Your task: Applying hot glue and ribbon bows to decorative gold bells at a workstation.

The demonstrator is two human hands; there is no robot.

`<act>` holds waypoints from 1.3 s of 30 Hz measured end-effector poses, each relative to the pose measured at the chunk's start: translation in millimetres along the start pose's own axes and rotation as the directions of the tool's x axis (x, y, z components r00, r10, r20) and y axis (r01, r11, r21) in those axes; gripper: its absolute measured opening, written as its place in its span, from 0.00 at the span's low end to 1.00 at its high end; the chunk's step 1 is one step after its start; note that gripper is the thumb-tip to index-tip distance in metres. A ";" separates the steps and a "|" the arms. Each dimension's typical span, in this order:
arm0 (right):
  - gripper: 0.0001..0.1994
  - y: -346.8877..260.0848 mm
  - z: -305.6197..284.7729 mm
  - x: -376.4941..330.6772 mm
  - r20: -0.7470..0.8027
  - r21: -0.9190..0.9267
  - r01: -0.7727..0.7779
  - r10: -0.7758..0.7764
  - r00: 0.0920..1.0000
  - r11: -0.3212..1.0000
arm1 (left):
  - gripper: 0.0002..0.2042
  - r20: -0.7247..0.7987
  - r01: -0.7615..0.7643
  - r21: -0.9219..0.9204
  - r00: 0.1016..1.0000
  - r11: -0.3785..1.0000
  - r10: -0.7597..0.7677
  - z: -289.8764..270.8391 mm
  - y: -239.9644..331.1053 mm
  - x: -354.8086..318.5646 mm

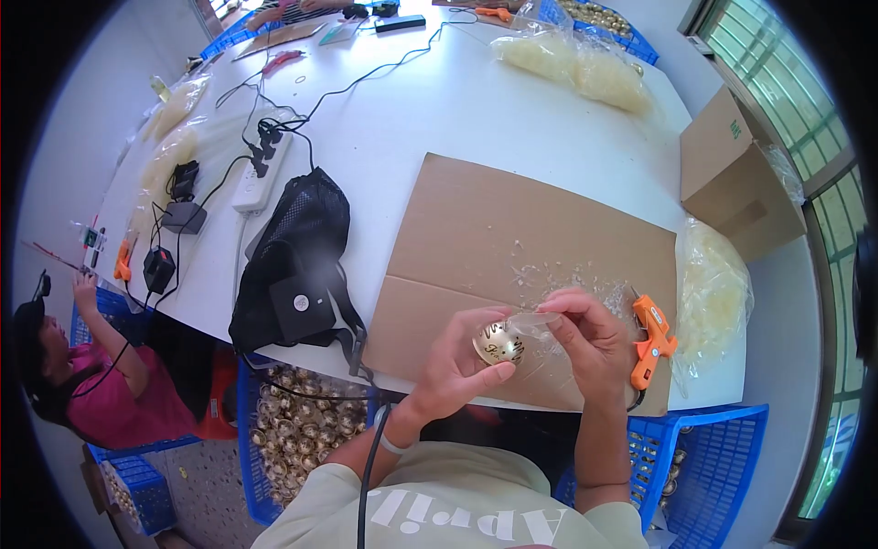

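Note:
My left hand (457, 366) grips a small shiny gold ball ornament (498, 344) with dark lettering, held over the near edge of a flat brown cardboard sheet (494, 229). My right hand (590, 343) pinches a small clear plastic bag (540, 322) right against the top of the ornament. An orange glue gun (651, 339) lies on the cardboard just right of my right hand. Bits of clear dried glue are scattered on the cardboard above my hands.
A black mesh bag (297, 265) and a white power strip (261, 178) with cables lie to the left on the white table (439, 101). Blue crates of gold ornaments (293, 430) stand below. Clear bags of pale items (713, 293), a cardboard box (736, 178), a seated person (91, 375) at left.

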State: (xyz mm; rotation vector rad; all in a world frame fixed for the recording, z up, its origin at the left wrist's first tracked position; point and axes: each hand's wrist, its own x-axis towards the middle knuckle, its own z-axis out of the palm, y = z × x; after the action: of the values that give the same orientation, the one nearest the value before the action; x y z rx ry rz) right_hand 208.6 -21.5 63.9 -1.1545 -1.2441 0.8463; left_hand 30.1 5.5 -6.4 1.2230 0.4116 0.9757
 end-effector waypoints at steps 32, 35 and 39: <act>0.07 35.6 -22.1 22.9 0.382 0.558 -0.311 0.094 0.919 0.769 | 0.27 0.078 0.139 -0.105 0.988 0.985 -0.132 2.6 11.1 1.7; 0.08 37.1 -17.2 23.0 0.442 0.623 -0.384 0.099 0.892 0.681 | 0.25 0.113 0.148 -0.135 0.985 0.980 -0.133 1.7 11.8 2.0; 0.07 40.8 -11.4 23.1 0.480 0.692 -0.445 0.098 0.872 0.569 | 0.23 0.172 0.114 0.049 0.978 0.992 -0.121 -4.3 12.7 3.7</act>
State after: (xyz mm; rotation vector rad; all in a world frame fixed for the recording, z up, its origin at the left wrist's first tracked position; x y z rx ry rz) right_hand 227.9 8.4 31.4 -0.4343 -0.8016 1.7361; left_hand 23.9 11.3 4.6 1.2935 0.3617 0.7555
